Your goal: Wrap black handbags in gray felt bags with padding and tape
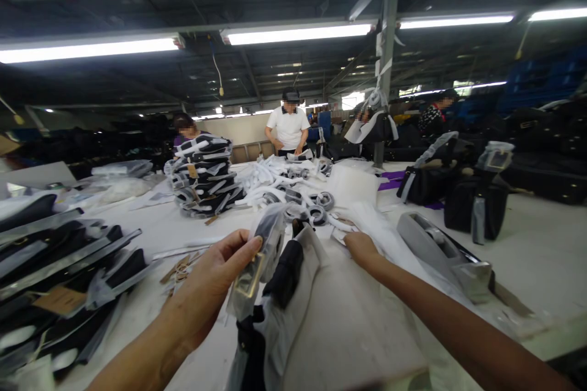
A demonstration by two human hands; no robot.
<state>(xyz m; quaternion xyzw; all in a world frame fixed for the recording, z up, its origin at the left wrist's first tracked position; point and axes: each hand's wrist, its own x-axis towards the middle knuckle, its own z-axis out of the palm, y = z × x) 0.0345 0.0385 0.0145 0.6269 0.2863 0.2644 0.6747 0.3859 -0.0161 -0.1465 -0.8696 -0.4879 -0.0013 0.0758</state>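
Between the thumb and fingers of my left hand (224, 266) is a bag strap (250, 275) wrapped in clear plastic, with a gold-coloured buckle under the wrap. The strap rises from a black bag (251, 348) standing upright in front of me, partly covered by pale wrapping sheet (298, 305). A rolled black part (285, 272) of the bag shows beside the strap. My right hand (360, 248) reaches forward to the table with its fingers curled at the edge of some white strips (339, 233). What it grips is hidden.
Several wrapped black bags lie piled at left (59, 269); another stack (204, 174) stands farther back. Wrapped straps (293, 186) heap mid-table. Upright black bags (477, 201) and a grey plastic tape dispenser (435, 241) are at right. A person in a white shirt (288, 128) works across the table.
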